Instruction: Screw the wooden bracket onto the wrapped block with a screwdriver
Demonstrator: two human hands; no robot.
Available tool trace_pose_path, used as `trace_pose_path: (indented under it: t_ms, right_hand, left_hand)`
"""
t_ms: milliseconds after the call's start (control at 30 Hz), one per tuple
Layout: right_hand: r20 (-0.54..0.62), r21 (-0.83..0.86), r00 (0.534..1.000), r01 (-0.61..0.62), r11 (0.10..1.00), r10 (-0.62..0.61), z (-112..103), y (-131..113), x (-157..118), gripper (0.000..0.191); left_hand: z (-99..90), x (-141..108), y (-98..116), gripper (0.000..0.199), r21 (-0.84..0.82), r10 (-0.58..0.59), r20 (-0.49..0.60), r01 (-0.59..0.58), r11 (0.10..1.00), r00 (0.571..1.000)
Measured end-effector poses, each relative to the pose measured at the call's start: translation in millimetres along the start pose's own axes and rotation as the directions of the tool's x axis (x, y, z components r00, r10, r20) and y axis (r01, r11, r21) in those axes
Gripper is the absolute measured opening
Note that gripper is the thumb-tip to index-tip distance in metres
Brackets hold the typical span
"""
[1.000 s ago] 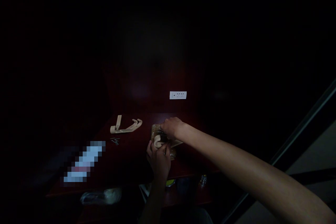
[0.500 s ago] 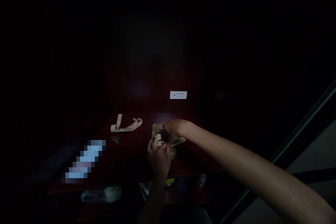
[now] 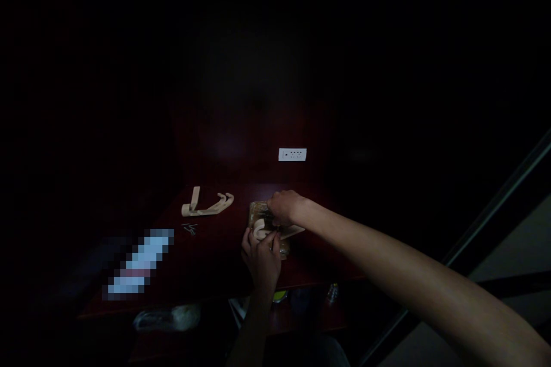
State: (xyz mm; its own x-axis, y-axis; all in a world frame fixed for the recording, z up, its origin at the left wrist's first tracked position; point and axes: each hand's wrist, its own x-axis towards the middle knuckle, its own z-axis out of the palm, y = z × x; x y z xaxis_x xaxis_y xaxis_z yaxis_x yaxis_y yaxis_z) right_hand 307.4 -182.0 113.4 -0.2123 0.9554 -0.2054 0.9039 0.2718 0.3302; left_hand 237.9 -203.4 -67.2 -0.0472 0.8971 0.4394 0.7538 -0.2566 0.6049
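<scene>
From my end, L hand (image 3: 262, 257) grip is mostly closed, fingers bent onto the pale curved bracket (image 3: 259, 229) by its curled end. R hand (image 3: 284, 207) grip is curled in just above/beyond L fingertips; can't tell what, if anything, it's got, palm side hidden. Bracket sits under/between both hands, on top of the brown wrapped block (image 3: 257, 210); its straight end pokes out past R hand, toward the R side.

Block lies on the dark red surface (image 3: 215, 264), near the front edge. Well L of it: hook-ended bracket (image 3: 206, 213), w/ a few thin metal fasteners (image 3: 189, 228) loose just in front. Pixelated light-blue item (image 3: 140, 264) further fwd, L side, ID n/a.

Room's v. dark. White socket panel (image 3: 292, 155) on the red back wall (image 3: 241, 152). Clear plastic bag (image 3: 166, 319) below the front edge, L. Diagonal frame (image 3: 495, 206) far R.
</scene>
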Motion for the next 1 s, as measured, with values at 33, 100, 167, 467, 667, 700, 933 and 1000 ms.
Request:
trace_pose_path:
  t_ms: [33, 100, 167, 467, 667, 700, 933, 1000]
  right_hand:
    - [0.011, -0.004, 1.0, -0.006, 1.0, 0.006, -1, -1, 0, 0.038]
    - [0.06, -0.006, 0.998, -0.009, 1.0, 0.01, -3, -3, -1, 0.04]
    - [0.123, 0.001, 0.992, 0.0, 1.0, 0.0, -6, -5, -1, 0.043]
    - [0.069, 0.071, 0.991, 0.112, 0.991, -0.116, -5, 1, -1, 0.029]
    - [-0.074, 0.004, 0.995, 0.065, 0.998, -0.065, 2, 1, 1, 0.034]
    - [-0.087, -0.006, 0.994, 0.063, 0.998, -0.063, 3, 0, 1, 0.034]
    - [0.039, 0.004, 0.998, 0.05, 0.999, -0.05, -1, -6, -3, 0.035]
    - [0.088, 0.026, 0.994, 0.06, 0.998, -0.063, -3, -5, -6, 0.038]
  left_hand:
    - [-0.1, 0, 0, 0.025, 0.0, 0.0, -0.001, 0.0, 1.0, 1.0]
    - [-0.6, 0, 0, 0.025, -0.001, -0.002, -0.003, 0.002, 1.0, 1.0]
    - [-1.5, 0, 0, 0.025, 0.0, 0.0, -0.005, 0.0, 1.0, 1.0]
    - [0.7, -1, -1, 0.026, -0.002, 0.025, -0.028, -0.025, 1.0, 0.999]
    - [1.5, -1, -3, 0.024, 0.015, 0.029, -0.033, -0.029, 0.999, 0.999]
    - [1.2, 0, -3, 0.024, 0.018, 0.03, -0.03, -0.03, 0.999, 0.999]
    - [-0.2, 0, -2, 0.023, 0.013, 0.017, -0.015, -0.017, 1.0, 1.0]
    - [-0.3, 0, -2, 0.023, 0.012, 0.018, -0.011, -0.018, 1.0, 1.0]
